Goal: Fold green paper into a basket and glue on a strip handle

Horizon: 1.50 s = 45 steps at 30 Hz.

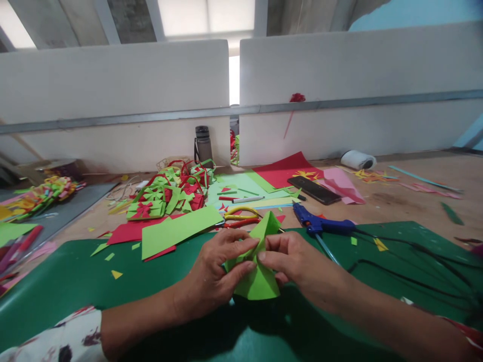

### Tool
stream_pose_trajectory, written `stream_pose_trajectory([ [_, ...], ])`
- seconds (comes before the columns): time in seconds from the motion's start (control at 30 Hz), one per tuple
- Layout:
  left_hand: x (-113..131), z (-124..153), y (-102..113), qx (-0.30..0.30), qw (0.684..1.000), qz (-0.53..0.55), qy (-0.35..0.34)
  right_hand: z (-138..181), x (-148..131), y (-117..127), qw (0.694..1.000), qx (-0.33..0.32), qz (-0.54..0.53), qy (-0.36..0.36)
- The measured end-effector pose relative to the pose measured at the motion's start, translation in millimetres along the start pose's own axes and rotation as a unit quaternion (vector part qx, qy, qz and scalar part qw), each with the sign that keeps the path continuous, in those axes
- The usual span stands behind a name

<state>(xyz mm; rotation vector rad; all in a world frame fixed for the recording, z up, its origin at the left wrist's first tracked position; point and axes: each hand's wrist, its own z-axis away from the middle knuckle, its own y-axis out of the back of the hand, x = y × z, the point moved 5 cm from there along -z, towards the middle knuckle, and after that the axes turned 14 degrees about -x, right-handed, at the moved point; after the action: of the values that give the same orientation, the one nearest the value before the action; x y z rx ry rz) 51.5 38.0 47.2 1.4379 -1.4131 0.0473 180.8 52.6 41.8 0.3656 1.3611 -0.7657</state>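
Between my two hands is a folded piece of bright green paper (260, 286), held just above the green mat (151, 294). My left hand (222, 264) grips its left side, thumb and fingers closed on the paper. On the right, my right hand (292, 256) pinches the paper near its middle, and part of its fingers is hidden behind it. Just beyond my hands lie yellow-handled scissors (241, 213) and red-handled scissors (243, 221). A flat green paper sheet (181, 232) rests on red paper to the left of my left hand.
A blue glue gun (328, 223) with a black cord (411, 246) lies at right. Behind it are a phone (314, 190) and red paper (287, 168). Green and red paper bags (169, 191) are piled at left, near a bottle (204, 146). White panels (113, 80) stand behind.
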Motion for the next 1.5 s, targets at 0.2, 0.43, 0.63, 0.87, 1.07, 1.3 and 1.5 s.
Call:
stream_pose_trajectory([
  [0.2,-0.2,-0.9,1.3,0.002,1.000,0.008,-0.002,-0.3,0.8,-1.7,1.000,-0.010,0.007,-0.010],
  [0.43,1.2,-0.9,2.3,0.002,1.000,0.019,-0.008,0.0,-0.4,1.8,1.000,0.012,0.022,-0.009],
  [0.63,1.6,-0.8,2.5,0.013,1.000,0.009,-0.019,-0.3,0.0,-2.0,0.999,-0.017,0.023,-0.014],
  [0.87,14.3,-12.8,19.0,-0.011,0.999,-0.022,-0.045,-2.7,-2.1,5.1,0.997,-0.010,0.081,-0.018],
  [1.07,40.3,-24.3,37.5,-0.135,0.987,-0.057,-0.066,-2.6,-26.1,1.8,0.939,-0.104,0.326,-0.021],
  [1.3,47.4,-24.6,35.4,-0.173,0.973,-0.150,-0.020,4.1,-44.4,-8.2,0.898,-0.128,0.421,-0.011],
  [1.5,46.3,-21.5,40.6,-0.090,0.969,-0.227,0.037,6.0,-49.1,-1.7,0.911,-0.045,0.406,0.049],
])
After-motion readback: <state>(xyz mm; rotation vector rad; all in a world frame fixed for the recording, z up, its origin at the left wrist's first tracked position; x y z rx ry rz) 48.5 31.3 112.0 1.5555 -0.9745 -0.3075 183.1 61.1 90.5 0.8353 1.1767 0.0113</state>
